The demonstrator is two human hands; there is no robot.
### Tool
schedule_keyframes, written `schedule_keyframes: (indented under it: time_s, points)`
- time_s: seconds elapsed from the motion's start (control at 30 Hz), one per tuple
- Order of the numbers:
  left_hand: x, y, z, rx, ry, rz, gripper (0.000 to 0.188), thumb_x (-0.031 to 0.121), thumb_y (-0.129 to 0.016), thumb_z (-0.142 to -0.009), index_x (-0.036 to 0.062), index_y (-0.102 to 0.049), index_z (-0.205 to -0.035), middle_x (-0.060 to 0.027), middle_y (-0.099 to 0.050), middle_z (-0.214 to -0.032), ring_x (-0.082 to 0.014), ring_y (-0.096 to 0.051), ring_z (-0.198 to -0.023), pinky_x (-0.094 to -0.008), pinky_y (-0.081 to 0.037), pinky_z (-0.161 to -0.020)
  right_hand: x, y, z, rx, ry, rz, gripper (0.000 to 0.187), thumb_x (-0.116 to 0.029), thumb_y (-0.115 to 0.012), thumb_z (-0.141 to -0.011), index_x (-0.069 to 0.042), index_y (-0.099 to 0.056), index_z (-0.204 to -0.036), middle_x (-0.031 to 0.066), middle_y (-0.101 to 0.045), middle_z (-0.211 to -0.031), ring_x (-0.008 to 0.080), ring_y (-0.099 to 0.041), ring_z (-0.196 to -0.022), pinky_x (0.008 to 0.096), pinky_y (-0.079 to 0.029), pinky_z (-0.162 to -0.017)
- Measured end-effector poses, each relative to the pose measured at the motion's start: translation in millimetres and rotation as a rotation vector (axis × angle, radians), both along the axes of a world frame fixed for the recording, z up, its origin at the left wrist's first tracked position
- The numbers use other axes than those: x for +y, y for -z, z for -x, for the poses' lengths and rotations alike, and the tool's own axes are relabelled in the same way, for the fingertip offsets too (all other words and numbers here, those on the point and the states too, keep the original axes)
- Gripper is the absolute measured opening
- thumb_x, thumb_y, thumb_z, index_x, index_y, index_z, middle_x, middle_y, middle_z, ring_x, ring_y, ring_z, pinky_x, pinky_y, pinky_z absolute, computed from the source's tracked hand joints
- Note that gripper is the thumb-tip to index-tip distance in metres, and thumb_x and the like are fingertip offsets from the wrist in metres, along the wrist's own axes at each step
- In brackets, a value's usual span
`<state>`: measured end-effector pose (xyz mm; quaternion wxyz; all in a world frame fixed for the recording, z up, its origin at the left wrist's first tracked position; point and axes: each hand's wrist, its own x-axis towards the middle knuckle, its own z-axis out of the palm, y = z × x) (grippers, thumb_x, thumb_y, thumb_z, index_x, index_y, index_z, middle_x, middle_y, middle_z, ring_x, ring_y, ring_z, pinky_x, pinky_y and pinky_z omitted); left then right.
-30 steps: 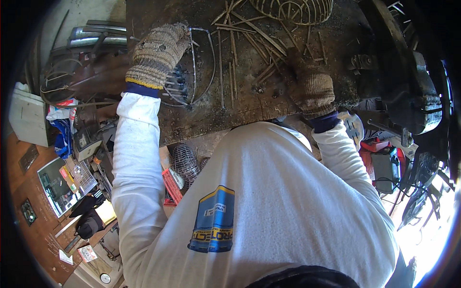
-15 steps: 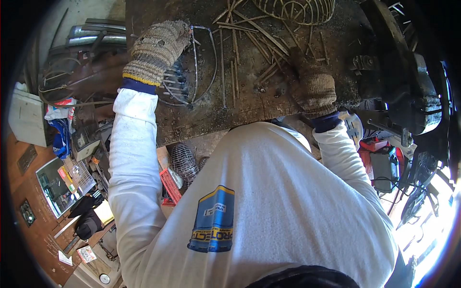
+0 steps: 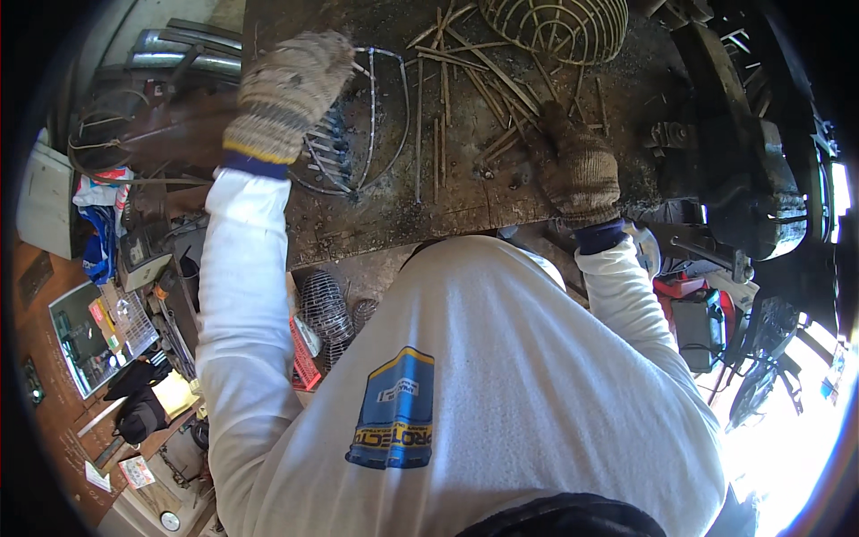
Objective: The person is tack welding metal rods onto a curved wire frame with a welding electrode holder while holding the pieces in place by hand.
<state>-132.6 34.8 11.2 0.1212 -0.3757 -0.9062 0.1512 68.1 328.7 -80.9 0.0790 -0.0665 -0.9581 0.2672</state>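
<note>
Bent grey-wire frame (image 3: 372, 116) with two gloved hands, left side of a dark, worn wooden tabletop (image 3: 358, 228).
Near edge, toward the right: right hand in brown striped knit glove (image 3: 577, 170), shadowed; I cannot tell its grip. Left edge: left hand in beige striped knit glove (image 3: 291, 89), fingers curled, blurred, hold hidden; it has edged off the frame's straight bar, so I judge that bar ungrasped. Beyond: scattered thin brown rods (image 3: 492, 70). Far edge: round yellowish wire basket (image 3: 559, 38), top cut off.
</note>
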Motion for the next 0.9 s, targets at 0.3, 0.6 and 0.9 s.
schedule_keyframes:
  time_s: [0.3, 0.6, 0.9]
  points:
    - [-18, -54, -121, 0.076, 0.365, -0.242, 0.031, 0.016, -0.066, -0.091, 0.0131, -0.063, -0.122, -0.005, -0.068, -0.119, -0.0225, -0.066, -0.105, -0.0345, -0.053, -0.088, -18, -25, -5, 0.552, -0.273, -0.042, 0.065, -0.006, -0.069, -0.081, 0.0, -0.046, -0.141, 0.0167, -0.07, -0.106, 0.0285, -0.069, -0.085, 0.0389, -0.055, -0.073]
    - [7, 19, -185, -0.38, -0.068, -0.607, 0.032, 0.024, -0.066, -0.091, 0.0192, -0.062, -0.123, -0.0019, -0.067, -0.113, -0.0254, -0.063, -0.104, -0.0415, -0.05, -0.091, -86, -38, 17, 0.171, -0.591, 0.152, 0.056, -0.014, -0.07, -0.081, -0.006, -0.054, -0.135, 0.0123, -0.069, -0.095, 0.0322, -0.066, -0.08, 0.0397, -0.055, -0.068]
    - [-19, 50, -182, -0.45, -0.021, -1.068, 0.04, 0.029, -0.072, -0.087, 0.0124, -0.063, -0.122, -0.0088, -0.065, -0.109, -0.0295, -0.063, -0.093, -0.0424, -0.051, -0.081, -100, -39, 17, 0.056, -0.551, 0.176, 0.048, -0.026, -0.069, -0.086, -0.007, -0.058, -0.129, 0.0151, -0.068, -0.093, 0.0341, -0.066, -0.079, 0.0424, -0.053, -0.067]
